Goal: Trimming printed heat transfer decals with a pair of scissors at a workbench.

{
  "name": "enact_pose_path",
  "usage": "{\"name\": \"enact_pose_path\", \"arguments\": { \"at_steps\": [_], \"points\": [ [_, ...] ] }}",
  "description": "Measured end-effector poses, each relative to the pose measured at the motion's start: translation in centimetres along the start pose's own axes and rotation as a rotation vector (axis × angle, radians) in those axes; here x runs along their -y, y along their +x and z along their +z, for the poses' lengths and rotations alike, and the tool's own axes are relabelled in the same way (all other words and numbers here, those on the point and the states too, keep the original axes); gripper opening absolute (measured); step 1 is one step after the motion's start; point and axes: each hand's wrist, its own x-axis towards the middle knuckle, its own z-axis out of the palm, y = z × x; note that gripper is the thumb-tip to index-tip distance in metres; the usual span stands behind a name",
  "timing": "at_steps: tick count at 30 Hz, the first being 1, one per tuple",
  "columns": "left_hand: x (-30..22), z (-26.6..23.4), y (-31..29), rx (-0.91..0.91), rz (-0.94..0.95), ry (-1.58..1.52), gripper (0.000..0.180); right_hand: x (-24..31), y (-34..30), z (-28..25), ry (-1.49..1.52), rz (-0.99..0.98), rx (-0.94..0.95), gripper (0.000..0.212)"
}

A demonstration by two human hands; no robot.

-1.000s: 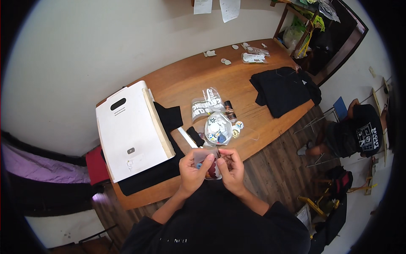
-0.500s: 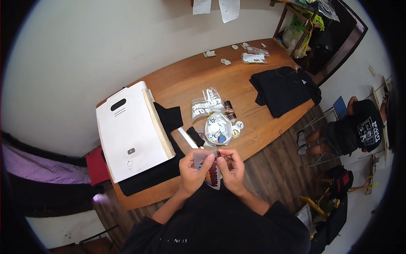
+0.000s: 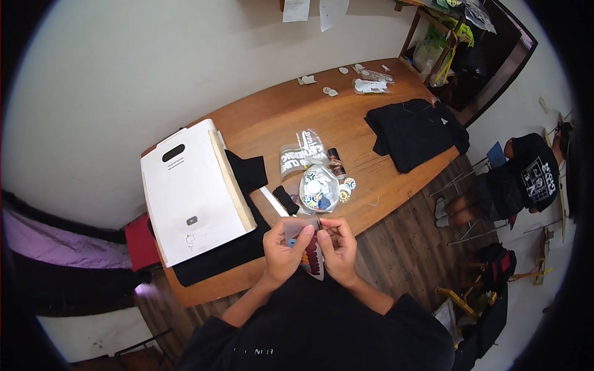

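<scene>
Close to my body, at the near edge of the table, both hands grip a translucent film sheet (image 3: 315,261) printed in dark red, orange and blue. My left hand (image 3: 283,252) pinches its left side with the thumb on top. The fingers of my right hand (image 3: 340,252) are closed on the upper right edge, where a small dark strip shows; what that strip is I cannot tell. Just beyond the hands stands a round clear tub (image 3: 335,191) with patterned round stickers in it. A black rolled cloth (image 3: 286,200) lies left of the tub.
A large white board-like press (image 3: 195,204) rests over black fabric on the wooden table (image 3: 278,111). Printed clear film (image 3: 296,162) and a dark cylinder (image 3: 336,162) lie behind the tub. Folded black garments (image 3: 411,136) sit at right. A person (image 3: 526,176) stands beyond, by the wall.
Both hands stay almost in place, and the lower end of the film has shifted slightly. The person at the right has moved a little.
</scene>
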Motion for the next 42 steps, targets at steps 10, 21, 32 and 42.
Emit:
{"name": "enact_pose_path", "arguments": {
  "at_steps": [10,21,32,42],
  "points": [
    [-0.51,0.06,-0.12,-0.030,0.025,-0.009,0.011,0.42,0.15,-0.14,-0.066,-0.006,0.039,0.021],
    [-0.25,0.09,-0.34,-0.037,0.011,-0.003,0.012,0.53,-0.07,0.33,-0.059,-0.007,0.008,0.021],
    [0.05,0.24,-0.80,-0.037,0.022,-0.037,0.014,0.90,0.06,0.21,-0.060,-0.010,0.007,0.021],
    [-0.43,0.27,-0.74,-0.045,-0.008,-0.001,0.013,0.60,-0.31,-0.03,-0.085,-0.007,0.011,0.020]
  ]
}}
